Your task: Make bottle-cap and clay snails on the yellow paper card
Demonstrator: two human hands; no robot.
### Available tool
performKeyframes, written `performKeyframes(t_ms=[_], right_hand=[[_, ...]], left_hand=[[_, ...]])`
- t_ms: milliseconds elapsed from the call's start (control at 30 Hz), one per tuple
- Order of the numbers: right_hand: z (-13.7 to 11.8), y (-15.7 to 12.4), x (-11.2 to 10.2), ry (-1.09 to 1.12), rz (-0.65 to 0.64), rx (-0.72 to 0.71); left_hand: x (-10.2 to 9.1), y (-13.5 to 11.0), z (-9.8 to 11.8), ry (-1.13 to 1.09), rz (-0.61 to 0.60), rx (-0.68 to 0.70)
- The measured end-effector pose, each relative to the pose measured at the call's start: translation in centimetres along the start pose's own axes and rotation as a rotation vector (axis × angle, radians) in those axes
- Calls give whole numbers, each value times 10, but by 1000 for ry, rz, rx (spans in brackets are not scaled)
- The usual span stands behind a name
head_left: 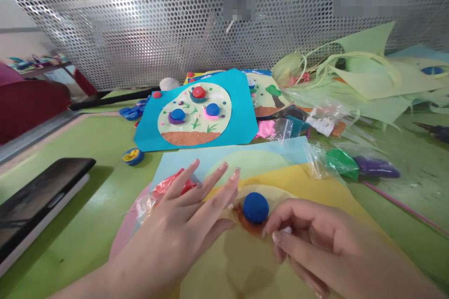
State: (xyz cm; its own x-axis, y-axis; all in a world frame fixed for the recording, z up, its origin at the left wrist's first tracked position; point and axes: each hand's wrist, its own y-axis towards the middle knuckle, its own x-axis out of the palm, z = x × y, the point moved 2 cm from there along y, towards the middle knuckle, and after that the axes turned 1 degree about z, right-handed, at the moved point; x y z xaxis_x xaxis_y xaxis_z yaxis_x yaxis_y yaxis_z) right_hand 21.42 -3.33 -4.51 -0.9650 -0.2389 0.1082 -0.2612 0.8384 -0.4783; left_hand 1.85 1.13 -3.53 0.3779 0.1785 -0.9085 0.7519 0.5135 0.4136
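A round blue clay disc (256, 207) sits on a brown clay patch (249, 225) on a pale yellow oval of paper, over a yellow sheet (315, 182). My left hand (189, 215) lies with its fingers stretched out and spread, the thumb reaching toward the disc's left side. My right hand (308, 233) has its fingers curled and pressed at the right edge of the brown patch, just beside the disc. A clear bag of red clay (164, 191) lies under my left fingers.
A finished clay picture on blue card (196, 117) lies behind. Bags of green clay (342, 162), purple clay (377, 167) and pink clay (268, 128) lie to the right, with green paper scraps (368, 79). A dark tablet (38, 196) lies left. A perforated metal screen (157, 18) closes the back.
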Motion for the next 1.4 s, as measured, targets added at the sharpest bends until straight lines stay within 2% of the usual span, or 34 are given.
performKeyframes(t_ms=[267, 400, 567, 767, 1000, 1233, 1300, 1400], right_hand=[[1, 1, -1, 39, -71, -16], [-1, -2, 1, 40, -19, -15], [-4, -5, 3, 67, 53, 6], [-2, -3, 1, 6, -14, -6], [-8, -7, 2, 17, 21, 26], [1, -1, 0, -25, -15, -44], [1, 0, 1, -31, -47, -66], [-3, -4, 4, -43, -10, -77]], left_hand=[[-9, -1, 8, 13, -44, 77], [-7, -1, 8, 39, -69, 74], [-11, -6, 5, 74, -42, 46], [-12, -1, 7, 40, -22, 58], [-13, 0, 8, 75, -12, 70], [-13, -2, 10, 77, -16, 82], [-15, -3, 9, 65, 5, 64], [-22, -6, 10, 46, 128, 66]])
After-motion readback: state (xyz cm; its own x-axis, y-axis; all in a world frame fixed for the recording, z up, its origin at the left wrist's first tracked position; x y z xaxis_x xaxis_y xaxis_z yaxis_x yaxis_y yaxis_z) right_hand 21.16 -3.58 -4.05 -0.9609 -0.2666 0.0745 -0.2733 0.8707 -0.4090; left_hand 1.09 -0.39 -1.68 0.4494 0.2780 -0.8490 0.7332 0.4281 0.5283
